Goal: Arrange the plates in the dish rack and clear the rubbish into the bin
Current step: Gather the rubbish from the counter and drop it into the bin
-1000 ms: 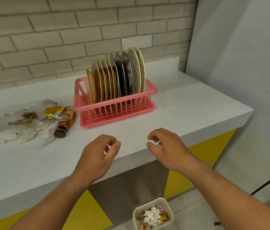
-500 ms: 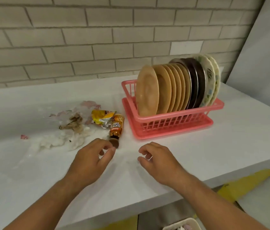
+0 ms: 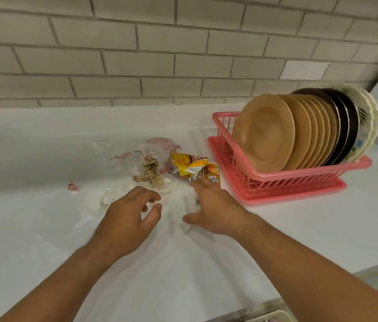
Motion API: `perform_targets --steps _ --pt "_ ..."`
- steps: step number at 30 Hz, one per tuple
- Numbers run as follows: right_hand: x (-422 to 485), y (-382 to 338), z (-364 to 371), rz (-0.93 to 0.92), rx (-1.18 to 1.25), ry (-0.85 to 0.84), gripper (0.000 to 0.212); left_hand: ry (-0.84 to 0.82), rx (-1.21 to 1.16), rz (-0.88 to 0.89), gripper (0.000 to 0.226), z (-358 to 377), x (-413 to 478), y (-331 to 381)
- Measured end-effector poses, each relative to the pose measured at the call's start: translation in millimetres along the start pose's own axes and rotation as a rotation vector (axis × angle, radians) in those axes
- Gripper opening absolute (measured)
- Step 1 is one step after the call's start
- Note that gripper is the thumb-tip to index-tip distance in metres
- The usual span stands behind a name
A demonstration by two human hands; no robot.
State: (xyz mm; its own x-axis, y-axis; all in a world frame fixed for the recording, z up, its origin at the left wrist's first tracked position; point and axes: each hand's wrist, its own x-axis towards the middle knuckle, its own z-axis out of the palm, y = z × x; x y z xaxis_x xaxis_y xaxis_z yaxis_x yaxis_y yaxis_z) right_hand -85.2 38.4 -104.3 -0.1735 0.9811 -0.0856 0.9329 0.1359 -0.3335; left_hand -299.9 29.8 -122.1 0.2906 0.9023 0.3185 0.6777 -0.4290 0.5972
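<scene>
Several plates [image 3: 267, 133] stand upright in the pink dish rack [image 3: 283, 180] at the right: tan ones in front, dark ones behind, patterned white ones at the back. A heap of rubbish lies left of the rack: a yellow snack wrapper [image 3: 186, 165], an orange-labelled bottle [image 3: 213, 174], a crumpled brown tissue [image 3: 149, 171], clear and pink plastic [image 3: 163, 142], white tissue [image 3: 113, 196]. My left hand [image 3: 128, 219] hovers over the white tissue, fingers curled and apart. My right hand [image 3: 213, 209] is spread flat, its fingertips touching the bottle and covering its lower end.
A small red scrap [image 3: 73, 185] lies alone to the left of the heap. The white counter [image 3: 44, 228] meets a brick wall [image 3: 136, 54] behind. The rim of the bin [image 3: 274, 317] shows at the bottom edge, below the counter's front edge.
The view has swung left and closer to the rubbish. Both hands have moved forward to the heap; the right one now touches the bottle.
</scene>
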Motion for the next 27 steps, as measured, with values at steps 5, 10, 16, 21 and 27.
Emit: perform_targets --steps 5,10,16,21,27 --pt "6.6 -8.5 9.8 0.034 -0.190 -0.133 0.059 -0.036 0.020 0.015 0.019 3.6 -1.1 -5.4" --pt "-14.5 -7.2 44.4 0.005 -0.372 -0.093 0.041 -0.053 0.062 0.024 0.022 7.7 -9.9 -11.1" --pt "-24.7 -2.5 58.2 -0.002 -0.387 -0.002 0.053 -0.091 0.186 -0.010 0.030 15.5 -21.6 -16.5" --pt "-28.1 -8.1 64.7 0.005 -0.257 0.073 0.043 0.016 0.268 -0.081 0.032 19.1 -10.5 -20.4" --pt "-32.2 -8.2 67.5 -0.093 -0.259 0.067 0.037 -0.015 0.372 -0.177 0.051 35.9 19.2 -19.3"
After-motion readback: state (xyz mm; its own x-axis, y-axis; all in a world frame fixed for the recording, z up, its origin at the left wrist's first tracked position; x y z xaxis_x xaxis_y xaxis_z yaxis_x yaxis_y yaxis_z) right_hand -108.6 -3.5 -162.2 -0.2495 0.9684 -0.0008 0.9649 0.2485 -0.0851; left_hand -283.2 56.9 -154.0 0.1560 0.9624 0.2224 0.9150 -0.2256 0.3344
